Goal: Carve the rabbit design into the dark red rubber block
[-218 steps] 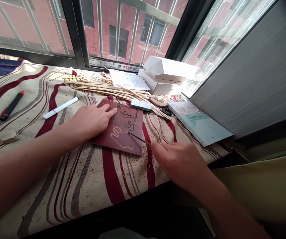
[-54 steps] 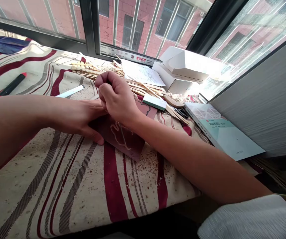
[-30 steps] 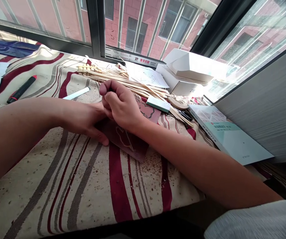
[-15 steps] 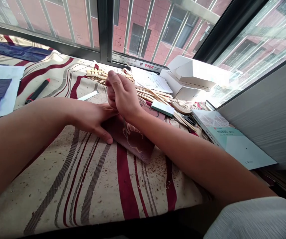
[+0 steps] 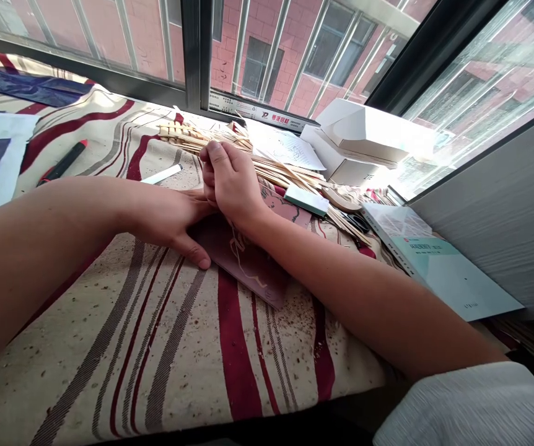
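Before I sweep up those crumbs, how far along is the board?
Dark outlines farther up the board look done. In hand: the pale lines nearer, with a thin tool in the right hand, the left hand on the board. Left, perhaps: the bare surface around them, partly hidden.

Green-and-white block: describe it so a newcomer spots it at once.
From the white box by the window frame, come toward the person to the thin wooden sticks. At their near side, by the far edge of the carved reddish-brown board, lies a small rectangular block. Its flat white top over a green side sets it apart from the tan sticks.
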